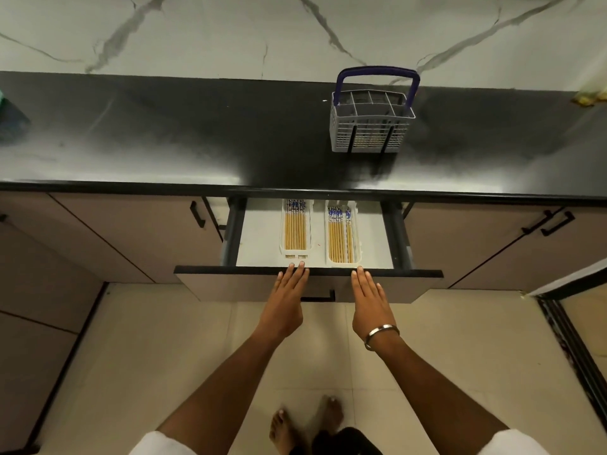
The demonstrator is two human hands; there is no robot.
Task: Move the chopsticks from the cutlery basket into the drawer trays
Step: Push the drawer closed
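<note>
Resting on the front edge of the open drawer (308,271), both hands lie flat with fingers straight and together, holding nothing. Left hand (285,300) fingertips touch the edge just below the left tray (296,228); right hand (369,302) fingertips touch it just below the right tray (342,234). No brand, label or legible writing visible; only a blue-and-white pattern on the far ends of the chopsticks. Left chopsticks (295,232) lie lengthwise in the left tray, right chopsticks (340,237) likewise in the right tray, all just beyond the fingertips, not touched. Grey cutlery basket (371,124) with blue handle stands on the black bench (164,142), well apart from both hands. A metal bangle (381,334) sits on the right wrist.
</note>
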